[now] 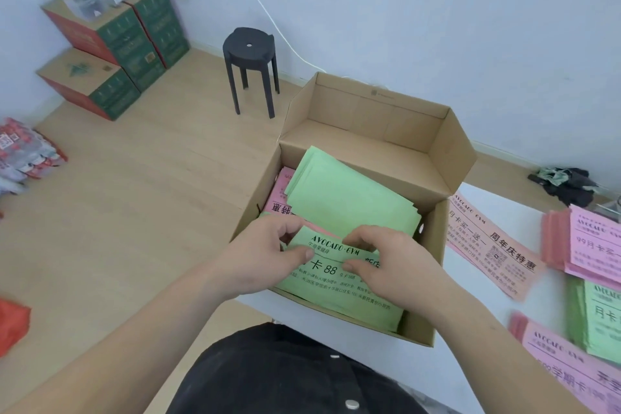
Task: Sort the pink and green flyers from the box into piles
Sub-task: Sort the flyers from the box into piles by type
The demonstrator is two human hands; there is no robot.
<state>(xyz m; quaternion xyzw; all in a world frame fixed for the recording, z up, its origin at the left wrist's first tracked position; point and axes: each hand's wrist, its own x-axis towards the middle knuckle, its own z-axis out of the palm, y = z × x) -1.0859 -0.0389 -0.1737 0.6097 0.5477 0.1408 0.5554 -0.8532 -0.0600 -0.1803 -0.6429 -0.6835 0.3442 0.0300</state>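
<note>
An open cardboard box (pixel 433 239) stands on the white table (pixel 484 292). Inside it lie green flyers (pixel 346 198) face down over pink flyers (pixel 280 191). At the near end a printed green flyer (pixel 339 292) lies on top. My left hand (pixel 265 259) pinches its upper left edge between thumb and fingers. My right hand (pixel 386 259) pinches the same flyer's top edge just to the right. On the table to the right lie sorted piles: pink flyers (pixel 494 242), more pink flyers (pixel 591 245), green flyers (pixel 598 316) and pink flyers (pixel 568 363).
A black stool (pixel 250 67) stands on the wooden floor behind the box. Stacked green and red cartons (pixel 114 44) fill the far left corner. Packaged goods (pixel 27 148) lie at the left edge. A dark bundle (pixel 568 183) sits at the table's far right.
</note>
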